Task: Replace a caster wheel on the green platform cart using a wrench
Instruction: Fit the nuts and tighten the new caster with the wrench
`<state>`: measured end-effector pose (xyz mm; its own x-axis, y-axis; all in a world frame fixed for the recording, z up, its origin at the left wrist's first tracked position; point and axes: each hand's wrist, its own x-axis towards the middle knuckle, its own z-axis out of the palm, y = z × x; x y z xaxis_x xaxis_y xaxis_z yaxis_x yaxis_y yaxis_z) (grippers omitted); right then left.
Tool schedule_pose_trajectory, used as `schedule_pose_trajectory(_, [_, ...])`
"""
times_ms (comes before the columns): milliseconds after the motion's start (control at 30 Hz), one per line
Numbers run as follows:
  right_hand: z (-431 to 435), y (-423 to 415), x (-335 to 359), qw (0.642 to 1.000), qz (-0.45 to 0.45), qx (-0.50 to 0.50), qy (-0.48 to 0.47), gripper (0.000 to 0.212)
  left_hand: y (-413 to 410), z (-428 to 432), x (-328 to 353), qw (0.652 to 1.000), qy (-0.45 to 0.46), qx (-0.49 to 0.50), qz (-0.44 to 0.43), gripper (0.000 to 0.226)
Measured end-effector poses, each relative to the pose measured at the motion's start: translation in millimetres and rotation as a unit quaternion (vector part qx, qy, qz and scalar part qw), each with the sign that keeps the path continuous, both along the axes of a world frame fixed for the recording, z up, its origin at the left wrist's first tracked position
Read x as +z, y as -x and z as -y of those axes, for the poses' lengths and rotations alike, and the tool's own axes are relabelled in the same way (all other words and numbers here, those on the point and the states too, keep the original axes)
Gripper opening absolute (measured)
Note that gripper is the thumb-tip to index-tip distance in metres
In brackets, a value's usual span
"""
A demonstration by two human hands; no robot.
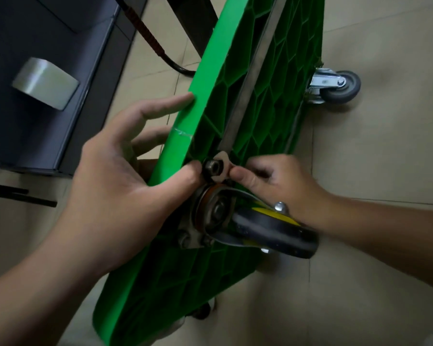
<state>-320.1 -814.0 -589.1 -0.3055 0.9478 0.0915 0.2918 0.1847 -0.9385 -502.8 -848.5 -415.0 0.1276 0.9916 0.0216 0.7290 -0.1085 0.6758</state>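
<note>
The green ribbed plastic platform cart (260,91) is tipped on its edge on the beige tiled floor (385,158), underside exposed. The left hand (118,176) is spread open against the cart's rim, its thumb pressed beside a dark metal nut (213,167) on a pale washer plate (223,168). The right hand (278,181) is curled, thumb tip on that plate. Just below, the black-tyred caster wheel with yellow hub (275,229) is mounted. A grey caster (340,87) is seen farther off. No legible writing is visible.
</note>
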Motion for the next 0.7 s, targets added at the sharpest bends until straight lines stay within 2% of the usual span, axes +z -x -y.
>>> schedule_pose_trajectory(100, [14.0, 8.6, -12.2, 0.994, -0.066, 0.055, 0.061, 0.086, 3.6, 1.2, -0.4, 0.999, 0.01, -0.017, -0.034, 0.076])
schedule_pose_trajectory(200, [10.0, -2.3, -12.2, 0.995, -0.08, 0.066, 0.005, 0.061, -0.1, 7.0, 0.7, 0.999, 0.022, -0.027, -0.018, 0.087])
schedule_pose_trajectory(333, [-11.9, -35.5, 2.6, 0.98, 0.036, 0.07, -0.185, 0.037, 4.9, 7.1, 2.1, 0.998, 0.017, -0.052, -0.019, 0.081])
schedule_pose_trajectory(467, [-43.0, -60.2, 26.8, 0.935, 0.137, 0.042, -0.326, 0.034, 17.9, -0.4, 1.8, 0.996, 0.022, -0.081, 0.015, 0.08])
schedule_pose_trajectory(533, [-53.7, -67.7, 41.9, 0.899, 0.185, 0.043, -0.395, 0.031, 29.0, -9.1, 2.5, 0.995, 0.008, -0.098, 0.012, 0.078])
schedule_pose_trajectory(600, [-60.7, -67.3, 57.2, 0.868, 0.225, 0.057, -0.44, 0.033, 42.0, -21.5, 5.0, 0.994, 0.003, -0.112, -0.002, 0.075])
schedule_pose_trajectory(700, [-67.3, -50.6, 72.7, 0.85, 0.25, 0.065, -0.458, 0.033, 62.8, -41.7, 10.4, 0.991, 0.017, -0.131, -0.016, 0.072])
